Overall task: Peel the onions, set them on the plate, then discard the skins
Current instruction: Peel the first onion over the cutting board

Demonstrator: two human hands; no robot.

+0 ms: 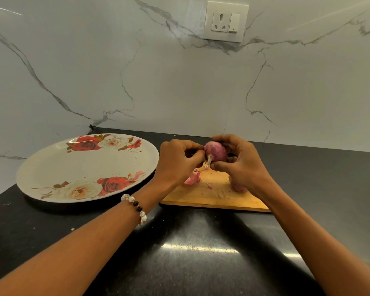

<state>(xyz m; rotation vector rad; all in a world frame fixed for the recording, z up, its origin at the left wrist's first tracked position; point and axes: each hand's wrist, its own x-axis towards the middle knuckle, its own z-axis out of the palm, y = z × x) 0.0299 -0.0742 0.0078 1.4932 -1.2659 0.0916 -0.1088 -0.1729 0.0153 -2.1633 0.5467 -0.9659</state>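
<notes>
Both hands are wrapped round one small purple-red onion [215, 151], held up over the wooden chopping board [214, 197] — right hand [241, 161] cradling it with fingers curled. The pale stem points down-left, straight at the left hand [177, 161], whose fingertips are pinched right beside it — so that's the side the skin likely gets pulled from. The rose-patterned plate [51, 167] to the left is bare of onions.

Plate [51, 167] left of cutting board [212, 195], on counter [179, 253]

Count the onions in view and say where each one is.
2: one onion held in both hands above the cutting board; another onion lies on the board, mostly hidden under the right hand.
</notes>
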